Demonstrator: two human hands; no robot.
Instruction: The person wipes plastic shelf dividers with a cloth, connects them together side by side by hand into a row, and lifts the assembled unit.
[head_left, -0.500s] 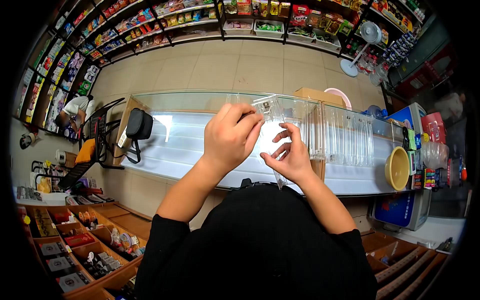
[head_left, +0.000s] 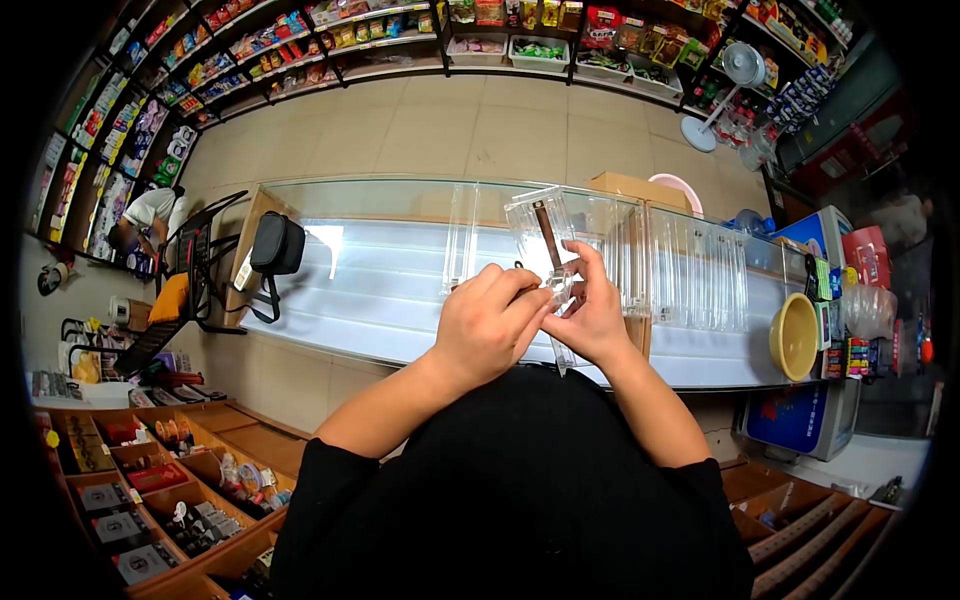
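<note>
A long clear plastic display tray [head_left: 522, 222] stands tilted in front of me over the glass counter, its lower end close to my body. Down its middle runs a narrow brown strip [head_left: 548, 235] that reaches to my fingers. My left hand [head_left: 485, 325] is closed, its fingertips pinched at the strip's lower end on a small clear plastic piece [head_left: 558, 284]. My right hand [head_left: 595, 312] is curled round the tray's right side, thumb and fingers near my left fingertips. The exact grip is partly hidden by the fingers.
Several clear trays [head_left: 700, 275] lie side by side on the glass counter [head_left: 370, 335]. A black bag [head_left: 278, 246] sits at its left end, a yellow bowl [head_left: 793, 337] at its right. Beyond the chair [head_left: 190, 270], a person [head_left: 150, 220] bends near the shelves.
My left hand has moved down from the tray's upper end towards my right hand. The brown strip now shows along the tray. My right fingers have closed in on the tray.
</note>
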